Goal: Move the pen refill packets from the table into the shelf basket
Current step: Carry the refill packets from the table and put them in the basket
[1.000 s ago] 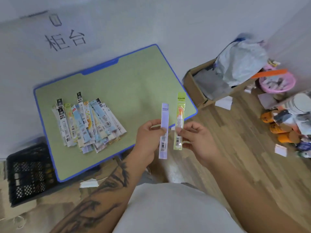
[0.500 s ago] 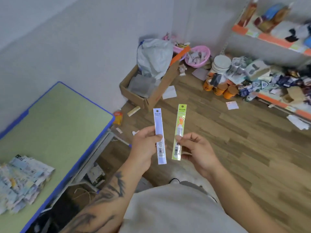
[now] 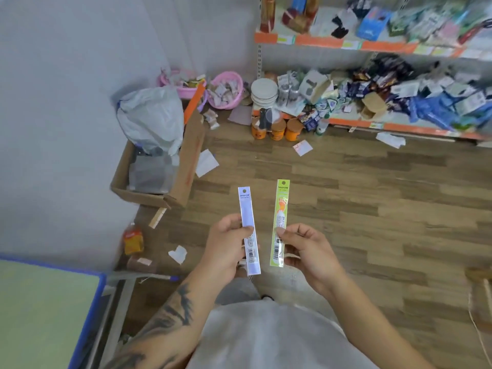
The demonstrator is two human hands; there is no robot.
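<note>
Pinching a lilac pen refill packet (image 3: 249, 230) between thumb and curled fingers, the left hand (image 3: 226, 246) is held at centre frame. A green pen refill packet (image 3: 279, 222) is pinched upright by the right hand (image 3: 308, 251), just beside the first, apart. Both are held above the wooden floor (image 3: 372, 209). Stocked shelves (image 3: 372, 43) are seen at 1 o'clock, pink baskets (image 3: 226, 91) on the floor at 12, the table corner (image 3: 50, 310) at 8.

A small shop, or its stockroom. Orange-edged shelves (image 3: 354, 43) with price tags along the rail hold packaged goods (image 3: 426, 83) in loose heaps. Left of the shelves, on the wood floor, stand pink baskets (image 3: 226, 89) of small items and an open carton (image 3: 186, 166).
</note>
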